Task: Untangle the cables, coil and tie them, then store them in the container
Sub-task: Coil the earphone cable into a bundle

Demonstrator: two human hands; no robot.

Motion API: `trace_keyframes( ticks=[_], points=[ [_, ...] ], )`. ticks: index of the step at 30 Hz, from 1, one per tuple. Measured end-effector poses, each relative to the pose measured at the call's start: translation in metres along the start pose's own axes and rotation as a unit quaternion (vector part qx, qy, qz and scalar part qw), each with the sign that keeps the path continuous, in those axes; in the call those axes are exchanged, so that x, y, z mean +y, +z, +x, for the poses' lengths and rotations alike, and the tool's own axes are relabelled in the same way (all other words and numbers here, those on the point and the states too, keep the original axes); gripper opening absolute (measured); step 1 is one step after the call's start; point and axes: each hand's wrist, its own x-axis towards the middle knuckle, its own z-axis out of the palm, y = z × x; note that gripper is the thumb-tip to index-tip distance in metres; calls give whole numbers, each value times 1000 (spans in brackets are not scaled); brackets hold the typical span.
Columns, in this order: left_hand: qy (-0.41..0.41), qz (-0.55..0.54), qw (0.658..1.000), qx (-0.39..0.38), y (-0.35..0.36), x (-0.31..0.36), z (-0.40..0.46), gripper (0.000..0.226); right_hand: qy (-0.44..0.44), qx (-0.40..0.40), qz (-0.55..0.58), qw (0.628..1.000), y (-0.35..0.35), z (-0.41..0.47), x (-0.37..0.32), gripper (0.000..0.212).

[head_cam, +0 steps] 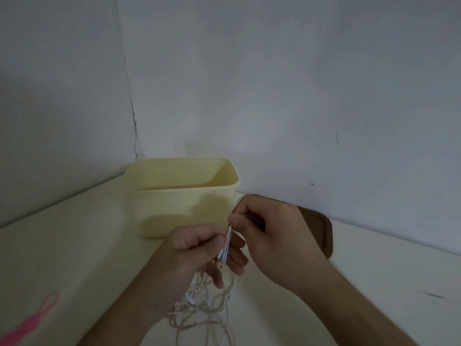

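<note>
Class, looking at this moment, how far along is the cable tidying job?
Done: nothing visibly stored; what shows of the yellow container looks empty. In hand: the left hand and right hand pinch a white cable bundle. Left: loose tangled cables below, and the pink cable aside.

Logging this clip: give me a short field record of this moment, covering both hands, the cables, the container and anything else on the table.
left hand: grips a folded bundle of white cable
right hand: pinches the top of the same bundle
loose cables: tangled, hanging below the hands
container: pale yellow, open, behind the hands; contents cannot be seen
brown lid: flat on the table, right of the container
pink cord: on the table, far left
</note>
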Motion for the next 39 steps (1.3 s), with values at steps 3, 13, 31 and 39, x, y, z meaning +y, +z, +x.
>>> trace_keyframes(
  ticks=[3, 13, 31, 39],
  points=[
    [11, -76, 997, -13, -1, 1, -1, 26, 21, 15, 17, 1000, 3, 2, 7, 25],
    [99, 63, 982, 151, 1, -6, 5, 28, -3, -139, -59, 988, 10, -5, -8, 22],
    [88, -12, 988, 125, 1, -2, 3, 32, 12, -148, -89, 985, 10, -4, -11, 18],
    [25, 46, 997, 60, 5, -1, 1, 37, -11, -59, -8, 998, -9, 1, -10, 28]
  ],
)
